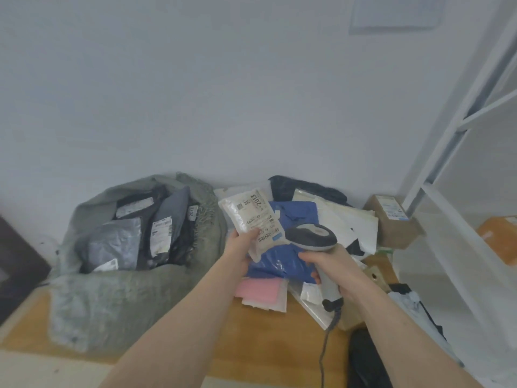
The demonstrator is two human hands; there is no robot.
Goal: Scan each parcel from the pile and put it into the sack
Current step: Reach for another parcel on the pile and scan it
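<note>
White parcel (249,219), label "2013"

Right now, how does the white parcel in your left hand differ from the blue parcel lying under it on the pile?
The white parcel is held up off the pile by the left hand; the blue parcel lies flat on the pile. The white parcel shows a printed label with barcodes facing the scanner; no label shows on the blue parcel. The white parcel looks smaller than the blue one. Both are soft plastic bags, and neither is in the sack.
</note>
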